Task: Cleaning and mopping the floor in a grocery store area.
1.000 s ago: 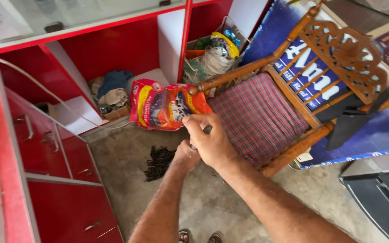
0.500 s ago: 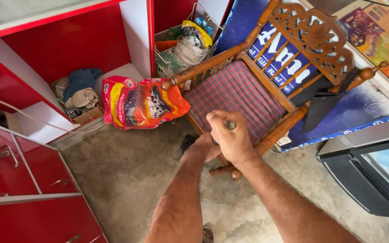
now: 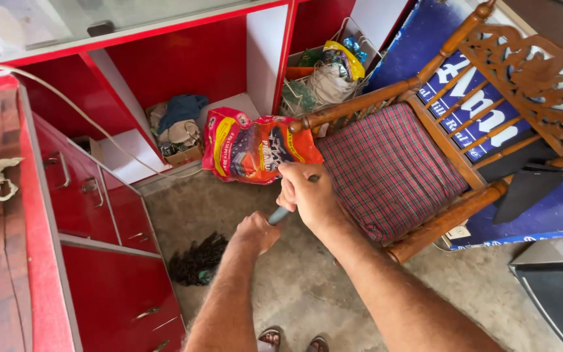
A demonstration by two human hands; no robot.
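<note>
Below, bare grey concrete floor [image 3: 307, 287]; at left, red cabinet with metal-handled drawers [image 3: 109, 215]. At right, carved wooden chair with red plaid cushion [image 3: 392, 169]. Against its armrest, crumpled red and yellow plastic bag [image 3: 255, 146]. On the floor by the cabinet, dark stringy mop head [image 3: 197, 261]. Right hand [image 3: 307, 192] clenched around upper end of thin dark handle [image 3: 280, 215], left hand [image 3: 255, 231] gripping it lower.

Concrete floor [image 3: 307, 287]: mop head [image 3: 197, 259], chair [image 3: 425, 176], red bag [image 3: 255, 146].
</note>
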